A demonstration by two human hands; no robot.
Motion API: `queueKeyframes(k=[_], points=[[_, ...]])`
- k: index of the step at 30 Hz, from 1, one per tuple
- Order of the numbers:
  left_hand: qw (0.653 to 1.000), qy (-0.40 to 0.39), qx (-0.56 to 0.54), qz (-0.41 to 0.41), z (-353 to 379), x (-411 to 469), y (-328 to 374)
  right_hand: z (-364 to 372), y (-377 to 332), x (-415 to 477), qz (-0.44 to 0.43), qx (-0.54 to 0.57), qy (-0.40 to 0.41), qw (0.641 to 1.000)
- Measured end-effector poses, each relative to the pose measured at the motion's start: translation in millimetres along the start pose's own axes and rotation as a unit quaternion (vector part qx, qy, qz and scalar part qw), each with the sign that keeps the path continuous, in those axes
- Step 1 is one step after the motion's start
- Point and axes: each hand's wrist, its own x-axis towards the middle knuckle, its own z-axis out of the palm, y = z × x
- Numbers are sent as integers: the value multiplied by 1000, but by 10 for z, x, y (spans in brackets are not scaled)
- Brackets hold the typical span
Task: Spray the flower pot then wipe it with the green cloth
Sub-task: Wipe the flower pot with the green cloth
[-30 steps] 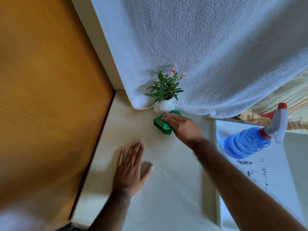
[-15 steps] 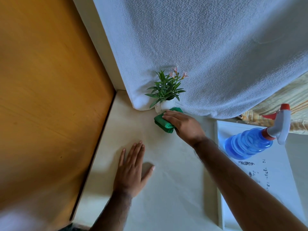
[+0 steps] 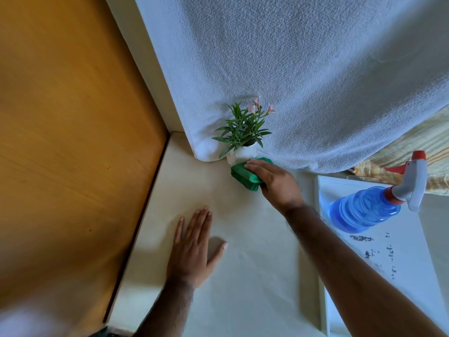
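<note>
- A white textured towel (image 3: 303, 69) hangs across the back, its lower edge touching the pale tabletop (image 3: 243, 276).
- An orange wooden panel (image 3: 68, 142) borders the tabletop on your left.
- Your blue spray bottle (image 3: 364, 209) lies tilted on a white tray (image 3: 401, 251) to your right, well apart from the pot.
- Your left hand (image 3: 192, 251) rests flat on the tabletop, fingers spread, holding nothing.
- Your right hand (image 3: 274, 181) is clamped on the folded green cloth (image 3: 243, 176), pressing it against the base of the pot.
- The small white flower pot (image 3: 240, 154) stands upright against the towel, with green leaves and pink blooms.
</note>
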Motion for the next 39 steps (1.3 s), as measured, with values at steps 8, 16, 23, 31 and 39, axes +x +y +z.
queueKeyframes(k=[8,16,23,31,39], points=[[1000,-5,0,-1,-5,-3,3,61,-14,2,77,22,42,996],[1000,-10,-4,-2,-8,4,-4,66,-47,-16,109,34,56,992],[1000,-18,-3,-6,6,-4,-15,34,-124,14,152,61,50,985],[1000,-21,0,-5,11,-4,-16,-32,-145,107,151,80,89,981],[1000,-14,-2,-2,-6,5,-1,4,-159,-44,172,74,52,981]])
